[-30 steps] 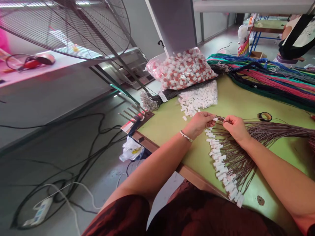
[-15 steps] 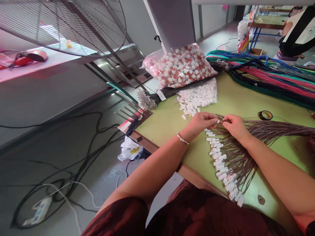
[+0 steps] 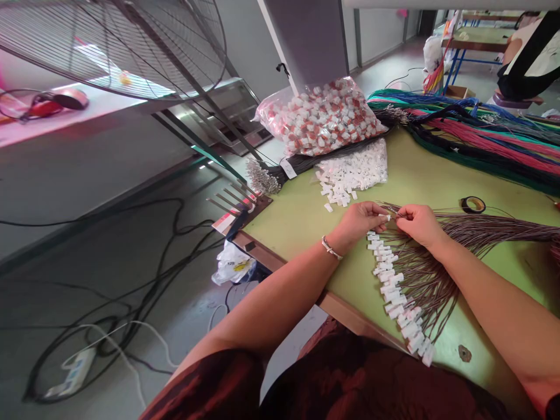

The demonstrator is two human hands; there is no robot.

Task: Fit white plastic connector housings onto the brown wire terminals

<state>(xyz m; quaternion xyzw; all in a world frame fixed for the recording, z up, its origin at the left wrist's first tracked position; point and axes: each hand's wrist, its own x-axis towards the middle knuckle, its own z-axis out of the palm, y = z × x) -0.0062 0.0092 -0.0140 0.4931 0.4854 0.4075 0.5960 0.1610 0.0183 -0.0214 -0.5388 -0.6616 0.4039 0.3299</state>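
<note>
My left hand (image 3: pixel 364 220) is closed, pinching a small white plastic connector housing (image 3: pixel 385 217) between thumb and finger. Just right of it, my right hand (image 3: pixel 417 223) is closed on a thin brown wire whose end points at the housing. Whether the wire end sits inside the housing is too small to tell. Below both hands a row of white connector housings (image 3: pixel 396 296) runs toward the table's near edge, each on a brown wire. These wires gather into a brown wire bundle (image 3: pixel 476 230) stretching right, partly hidden under my right forearm.
Loose white housings spill from a clear bag (image 3: pixel 371 160) beyond my left hand. Behind it lies a large bag of white and orange pieces (image 3: pixel 321 119). A black tape roll (image 3: pixel 472 204) lies at right, coloured wire bundles (image 3: pixel 481 140) farther back. A metal pronged rack (image 3: pixel 238 195) stands at the table corner.
Both hands stay nearly in place, with the white housing and brown wire still between them. The whole view has shifted very slightly.
</note>
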